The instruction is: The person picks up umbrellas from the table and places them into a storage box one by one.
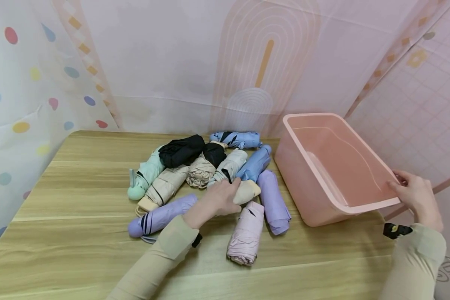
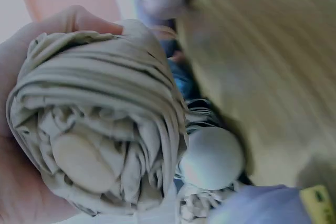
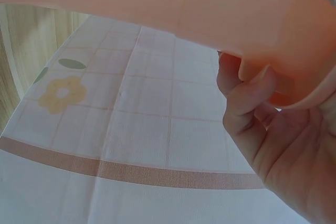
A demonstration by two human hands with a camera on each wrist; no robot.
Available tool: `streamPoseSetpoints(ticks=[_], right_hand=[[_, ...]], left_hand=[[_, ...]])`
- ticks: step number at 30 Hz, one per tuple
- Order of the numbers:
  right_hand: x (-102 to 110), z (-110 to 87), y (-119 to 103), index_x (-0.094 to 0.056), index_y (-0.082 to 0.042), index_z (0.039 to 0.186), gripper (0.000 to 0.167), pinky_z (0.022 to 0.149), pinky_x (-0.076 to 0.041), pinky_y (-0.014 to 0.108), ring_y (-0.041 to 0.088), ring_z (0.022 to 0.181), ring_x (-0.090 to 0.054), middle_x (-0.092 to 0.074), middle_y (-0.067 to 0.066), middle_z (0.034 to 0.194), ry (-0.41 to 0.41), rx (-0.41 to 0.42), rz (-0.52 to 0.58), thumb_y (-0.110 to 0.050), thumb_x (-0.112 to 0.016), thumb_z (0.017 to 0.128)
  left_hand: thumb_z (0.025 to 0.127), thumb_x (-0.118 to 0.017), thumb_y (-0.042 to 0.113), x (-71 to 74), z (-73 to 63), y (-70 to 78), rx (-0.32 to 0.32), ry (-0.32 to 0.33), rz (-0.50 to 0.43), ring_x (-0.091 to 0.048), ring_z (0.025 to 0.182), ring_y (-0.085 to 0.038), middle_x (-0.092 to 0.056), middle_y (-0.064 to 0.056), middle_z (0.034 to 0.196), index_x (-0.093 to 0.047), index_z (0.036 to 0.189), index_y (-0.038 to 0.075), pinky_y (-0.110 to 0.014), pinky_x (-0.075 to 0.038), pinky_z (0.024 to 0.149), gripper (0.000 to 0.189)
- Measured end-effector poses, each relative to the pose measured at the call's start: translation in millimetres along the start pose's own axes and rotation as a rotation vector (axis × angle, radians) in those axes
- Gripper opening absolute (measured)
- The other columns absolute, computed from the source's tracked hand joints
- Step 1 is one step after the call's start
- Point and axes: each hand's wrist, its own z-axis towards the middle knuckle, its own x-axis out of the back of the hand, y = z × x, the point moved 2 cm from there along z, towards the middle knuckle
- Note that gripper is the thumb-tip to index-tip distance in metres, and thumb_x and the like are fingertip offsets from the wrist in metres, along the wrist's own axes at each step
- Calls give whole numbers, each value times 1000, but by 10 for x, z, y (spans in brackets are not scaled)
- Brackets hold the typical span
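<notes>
My left hand (image 1: pixel 220 196) grips a folded beige umbrella (image 1: pixel 247 191) over the pile; the left wrist view shows the rolled end of this umbrella (image 2: pixel 105 103) against the palm. With my right hand (image 1: pixel 416 196) I hold the near right rim of a pink plastic bin (image 1: pixel 307 162), thumb and fingers bent over its edge (image 3: pixel 157 9). Beneath and beside my left hand lie a pale pink umbrella (image 1: pixel 246 235), a purple umbrella (image 1: pixel 273 202) and a lavender umbrella (image 1: pixel 165 214). The visible inside of the bin holds nothing.
Several more folded umbrellas are heaped behind my left hand, among them a mint one (image 1: pixel 148 173), a black one (image 1: pixel 183 151) and a blue one (image 1: pixel 255 163). They lie on a wooden table (image 1: pixel 78 208). A patterned cloth (image 1: pixel 165 62) hangs behind.
</notes>
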Motion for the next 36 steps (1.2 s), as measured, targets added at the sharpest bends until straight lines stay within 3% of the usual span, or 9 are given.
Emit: streamPoseSetpoints(ticks=[8,16,21,28,32,36], right_hand=[[4,3,8,-40,14,134,52,84,-40,62,53,105,-49,-51,41,117,-12,-11,-4,-22,-46,96],[-8,11,30,-45,13,131,50,82,-40,58,51,101,-51,-55,39,113,21,19,-1,-20,-49,94],[-14,14,30,-44,13,132,50,84,-39,60,51,102,-49,-55,39,113,8,33,0,-20,-49,95],[-12,27,15,-44,13,131,50,86,-38,62,53,104,-48,-54,40,114,13,28,-15,-20,-49,93],[-10,24,8,-41,13,134,52,87,-38,63,53,107,-45,-52,41,116,-4,-1,-19,-21,-47,95],[-9,16,7,-38,12,136,53,87,-37,64,53,109,-44,-50,41,118,-23,-22,-17,-23,-46,97]], left_hand=[[77,-66,34,441,142,216,-67,72,-185,-57,81,-21,-59,-12,107,-38,138,13,-32,-47,65,70],[78,-65,38,808,438,642,-150,112,-248,-56,92,-18,-58,-7,115,-36,139,17,-30,-46,69,70],[80,-64,40,949,641,912,-203,103,-242,-57,89,-15,-60,-3,112,-37,138,17,-29,-47,72,69],[78,-67,41,1090,898,1246,-230,28,-263,-56,96,-9,-59,9,121,-44,135,22,-21,-45,73,64],[76,-69,37,1111,1000,1410,-249,-14,-288,-57,88,-8,-61,10,111,-51,128,23,-18,-47,67,56],[74,-70,36,1077,1091,1590,-241,-47,-214,-56,86,-6,-59,12,102,-57,119,27,-20,-46,66,48]])
